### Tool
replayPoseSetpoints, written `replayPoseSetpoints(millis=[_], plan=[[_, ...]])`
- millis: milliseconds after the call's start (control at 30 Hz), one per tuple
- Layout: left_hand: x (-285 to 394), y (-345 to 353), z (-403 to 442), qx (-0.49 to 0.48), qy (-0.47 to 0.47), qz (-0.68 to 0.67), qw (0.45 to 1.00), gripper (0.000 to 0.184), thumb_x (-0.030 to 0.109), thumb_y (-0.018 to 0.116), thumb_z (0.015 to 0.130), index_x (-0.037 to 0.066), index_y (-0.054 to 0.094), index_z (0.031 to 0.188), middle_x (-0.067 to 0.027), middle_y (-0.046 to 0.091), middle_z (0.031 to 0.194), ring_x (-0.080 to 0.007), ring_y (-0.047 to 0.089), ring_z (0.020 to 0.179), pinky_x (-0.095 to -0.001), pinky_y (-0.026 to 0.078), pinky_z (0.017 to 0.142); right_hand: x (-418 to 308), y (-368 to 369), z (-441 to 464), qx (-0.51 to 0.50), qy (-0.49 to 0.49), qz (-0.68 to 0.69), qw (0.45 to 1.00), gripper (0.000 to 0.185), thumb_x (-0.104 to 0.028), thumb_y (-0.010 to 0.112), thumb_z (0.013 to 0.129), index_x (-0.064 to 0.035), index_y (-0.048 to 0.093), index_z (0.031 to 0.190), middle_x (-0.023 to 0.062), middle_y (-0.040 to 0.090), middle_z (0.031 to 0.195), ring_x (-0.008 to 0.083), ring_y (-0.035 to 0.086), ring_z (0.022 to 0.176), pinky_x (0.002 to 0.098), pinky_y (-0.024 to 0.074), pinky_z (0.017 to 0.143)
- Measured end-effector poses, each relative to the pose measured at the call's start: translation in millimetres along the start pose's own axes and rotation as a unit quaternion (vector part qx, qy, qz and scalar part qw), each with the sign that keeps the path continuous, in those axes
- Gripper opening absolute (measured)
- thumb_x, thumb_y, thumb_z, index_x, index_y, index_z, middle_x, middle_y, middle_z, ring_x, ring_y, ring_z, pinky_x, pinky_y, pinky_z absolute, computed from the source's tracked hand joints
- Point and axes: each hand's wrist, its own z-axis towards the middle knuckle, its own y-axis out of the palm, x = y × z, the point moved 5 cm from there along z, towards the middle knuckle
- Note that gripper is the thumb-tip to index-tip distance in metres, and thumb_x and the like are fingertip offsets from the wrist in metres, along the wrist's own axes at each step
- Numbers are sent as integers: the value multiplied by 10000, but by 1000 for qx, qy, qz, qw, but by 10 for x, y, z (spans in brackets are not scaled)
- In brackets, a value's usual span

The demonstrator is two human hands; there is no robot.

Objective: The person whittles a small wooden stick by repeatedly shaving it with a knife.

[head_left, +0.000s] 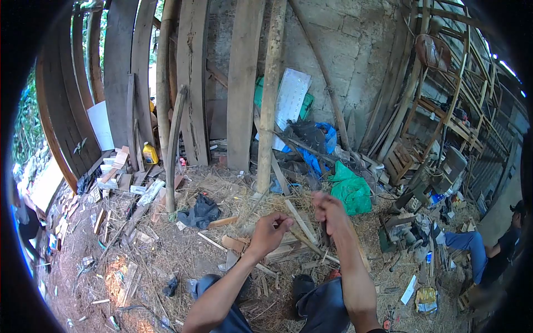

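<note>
The ground [183, 250] around you is dirt, strewn with straw [244, 194], sticks and wood scraps. In front of you, a pale strip [301, 222] lies slantwise beside a heap of split wood [286, 252]. Left of that, you have a crumpled black bag [200, 212]; beyond it, a yellow bottle [150, 154] stands upright near the boards, among wood offcuts [125, 182]. Farther ahead, to your right, a green sack [351, 188] lies bunched near a blue tarp [311, 162]. Near your left side are orange shavings [116, 275]; on your right, a white piece [408, 289] lies near a yellowish packet [426, 300].
</note>
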Motion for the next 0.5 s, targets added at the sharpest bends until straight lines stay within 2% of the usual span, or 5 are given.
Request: replayPoseSetpoints(millis=[67,200,267,433,500], plan=[[7,-63,-48,1,18,-10,1000,164,136,623,893,-25,644,916,-61,640,725,-88,550,676,-255,437,633,-206,-539,94,148,-127,81,977,247,-190,583,924,12,587,1066,-34,498,676,40,330,458,188,266,416],[81,-276,-42,30,-13,-16,999,180,166,624,904,-13,641,913,-26,624,733,-78,538,686,-262,436,631,-249,-686,-42,195,-169,101,961,258,-189,575,928,-11,576,1114,-28,480,664,43,324,462,189,272,415],[32,-257,-36,36,-26,23,999,173,161,628,900,-11,641,906,-29,627,732,-78,535,671,-264,436,613,-69,-224,-146,64,-86,13,994,266,-190,574,928,-33,577,1143,-11,504,682,45,343,470,196,277,414],[159,-214,-48,130,91,86,984,99,81,660,853,-13,633,866,-84,610,700,-118,526,598,-280,417,547,171,553,-245,-91,-55,-45,993,287,-185,571,931,-19,569,1165,2,536,701,51,370,472,200,284,415],[214,-216,-57,132,115,106,979,88,63,664,842,-16,630,860,-95,598,698,-139,526,587,-288,417,542,195,443,-161,-65,-49,-20,996,290,-185,568,934,-15,567,1168,3,540,701,51,375,473,202,287,416]])
